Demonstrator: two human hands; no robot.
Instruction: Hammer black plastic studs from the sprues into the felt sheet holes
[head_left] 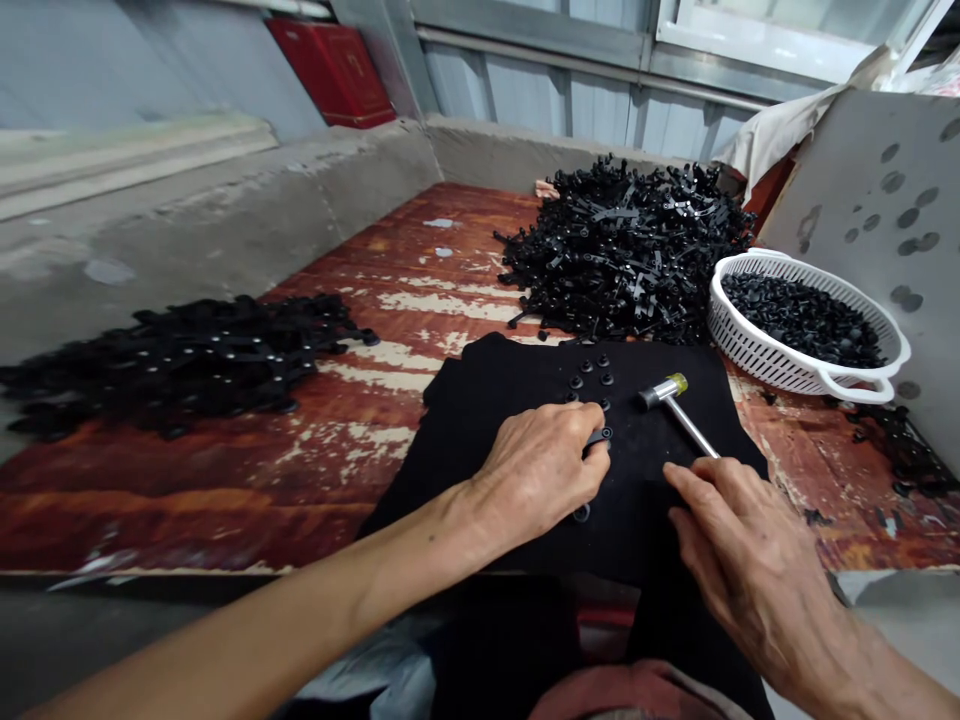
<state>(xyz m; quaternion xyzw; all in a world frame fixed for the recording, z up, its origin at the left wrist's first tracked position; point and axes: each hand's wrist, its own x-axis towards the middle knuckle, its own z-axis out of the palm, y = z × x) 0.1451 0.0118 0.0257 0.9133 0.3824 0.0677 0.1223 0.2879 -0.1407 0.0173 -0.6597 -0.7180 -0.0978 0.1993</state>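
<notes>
Between the fingertips of my left hand (551,465) is a small black plastic strip (598,437) with a round end. Beneath it spreads a black cloth mat (487,400), with small round black caps (587,366) set out in two short rows. Another cap (581,513) lies just below the left hand. A small hammer (688,420) with a yellow and dark-faced head rests to the right of the rows. Its handle runs under the fingers of my right hand (750,540), which curl loosely around it; the handle's end is hidden.
A large heap of black plastic strips (630,250) stands behind the mat. On the right, a white basket (806,370) holds many small black pieces. Flat joined black parts (210,355) lie at the left. A red box (334,75) stands on the ledge behind the worn table (352,470).
</notes>
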